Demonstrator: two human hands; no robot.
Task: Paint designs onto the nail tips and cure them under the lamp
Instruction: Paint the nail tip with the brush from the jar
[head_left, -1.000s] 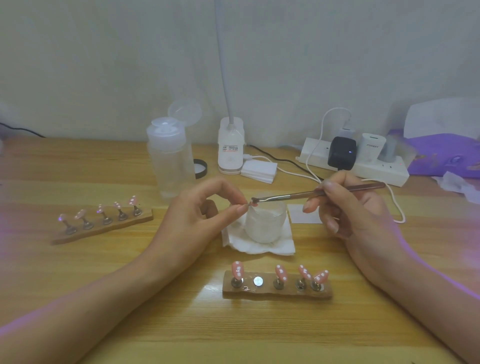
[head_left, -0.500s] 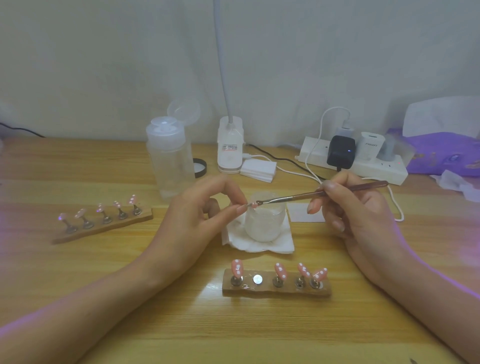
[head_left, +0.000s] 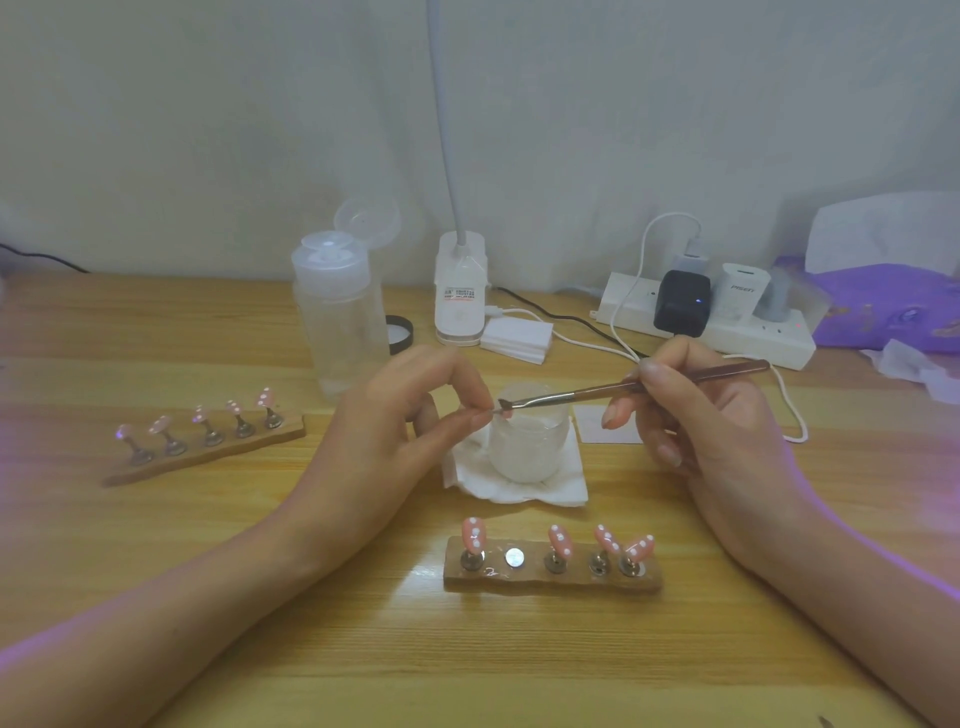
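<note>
Left hand (head_left: 395, 415): centre of the frame, thumb and forefinger pinched on a small nail tip (head_left: 503, 414), mostly hidden, above the jar.
Right hand (head_left: 696, 410): right of centre, fingers closed round a thin metal tool (head_left: 623, 387); its flat end touches the pinched tip.
Jar (head_left: 527, 441): frosted, centre, standing on a white tissue (head_left: 519, 483).
Near holder (head_left: 553, 574): lower centre; four pink dotted tips upright on pegs, second peg bare.
Far holder (head_left: 208, 441): left of the frame, five tips.
Lamp (head_left: 461, 291): white base at upper centre, on the wooden surface (head_left: 311, 649).
Bottle (head_left: 337, 312): clear, lid flipped open, left of the lamp.
</note>
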